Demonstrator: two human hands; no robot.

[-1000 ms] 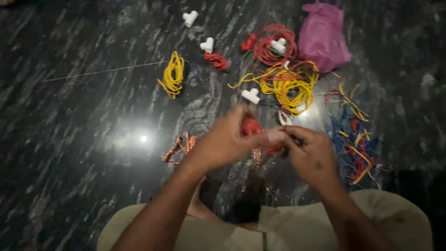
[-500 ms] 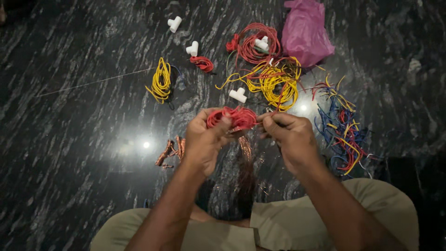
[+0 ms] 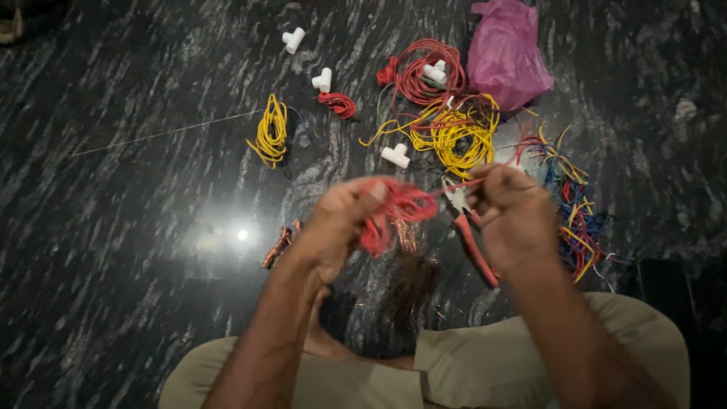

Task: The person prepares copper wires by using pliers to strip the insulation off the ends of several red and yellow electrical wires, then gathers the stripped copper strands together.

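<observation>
While the person sits on the dark marbled floor (image 3: 136, 250), both hands are raised over the lap with a bundle of red wire (image 3: 394, 208) between them. The left hand (image 3: 341, 227) is curled around the loose red loops, fingers closed on them. The right hand (image 3: 515, 216) is closed too, pinching what looks like a single red strand that runs taut from the bundle, though motion blur makes the exact grip hard to read. Just below and between the hands lie red-handled pliers (image 3: 471, 238) on the floor. At twelve o'clock from the hands sits a tangle of yellow wire (image 3: 458, 136), with a red coil (image 3: 424, 72) beyond it and a pink plastic bag (image 3: 507, 53) at one o'clock. At three o'clock lies a heap of mixed-colour wire offcuts (image 3: 575, 212). A small yellow coil (image 3: 271, 132) lies at ten o'clock, white pipe fittings (image 3: 322, 79) near it.
</observation>
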